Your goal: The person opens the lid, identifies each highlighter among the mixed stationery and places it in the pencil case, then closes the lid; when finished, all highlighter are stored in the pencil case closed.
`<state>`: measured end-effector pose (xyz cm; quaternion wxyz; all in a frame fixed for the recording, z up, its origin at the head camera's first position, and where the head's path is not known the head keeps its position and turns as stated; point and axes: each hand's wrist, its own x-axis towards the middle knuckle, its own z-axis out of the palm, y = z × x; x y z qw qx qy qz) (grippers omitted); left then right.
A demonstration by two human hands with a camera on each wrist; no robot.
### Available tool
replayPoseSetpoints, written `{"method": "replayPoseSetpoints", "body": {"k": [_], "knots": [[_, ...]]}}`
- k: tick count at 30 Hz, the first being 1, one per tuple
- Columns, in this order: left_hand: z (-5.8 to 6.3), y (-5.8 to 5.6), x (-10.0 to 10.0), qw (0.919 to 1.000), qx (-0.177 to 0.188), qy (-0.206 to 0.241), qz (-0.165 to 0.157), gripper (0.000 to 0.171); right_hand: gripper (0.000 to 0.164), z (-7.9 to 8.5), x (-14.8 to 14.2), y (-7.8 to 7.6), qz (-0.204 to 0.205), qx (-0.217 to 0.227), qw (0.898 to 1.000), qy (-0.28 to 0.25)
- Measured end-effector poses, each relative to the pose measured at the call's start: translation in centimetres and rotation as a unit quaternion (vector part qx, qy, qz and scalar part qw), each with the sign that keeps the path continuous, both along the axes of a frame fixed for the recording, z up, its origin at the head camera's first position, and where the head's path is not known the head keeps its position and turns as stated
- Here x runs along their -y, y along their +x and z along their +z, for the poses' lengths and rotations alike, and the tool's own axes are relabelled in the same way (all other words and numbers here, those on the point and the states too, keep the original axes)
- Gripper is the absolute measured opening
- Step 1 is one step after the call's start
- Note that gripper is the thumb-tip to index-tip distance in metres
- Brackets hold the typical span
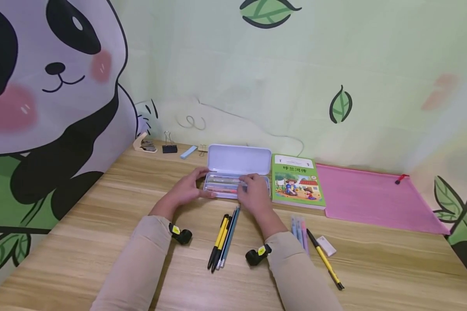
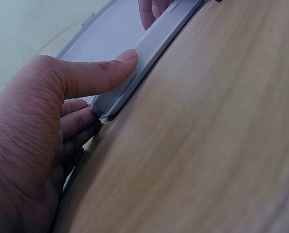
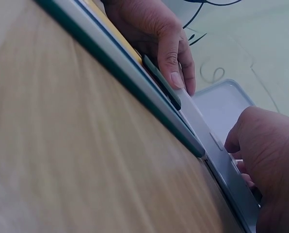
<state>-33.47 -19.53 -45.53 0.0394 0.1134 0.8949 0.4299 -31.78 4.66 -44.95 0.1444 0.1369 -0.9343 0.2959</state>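
Note:
An open pencil case stands on the table with its lid raised at the back. Several slim pens lie inside it. My left hand grips the case's left end, thumb along the front wall and fingers round the end, as the left wrist view shows. Over the right half of the case is my right hand, its fingers bent down inside; I cannot tell if they hold a pen. In front of the case lie yellow-and-black pens and blue pencils, side by side.
Right of the case are a green book and a pink pouch. Pastel markers, another yellow-and-black pen and an eraser lie by the right forearm. A stapler and a black binder clip stand back left.

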Motion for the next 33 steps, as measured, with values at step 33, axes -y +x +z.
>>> {"method": "replayPoseSetpoints", "body": {"k": [33], "knots": [[0.3,0.17,-0.1,1.0,-0.003,-0.008,-0.003,0.095,0.024,0.06,0.09,0.6,-0.007,-0.049,0.994,-0.095]]}}
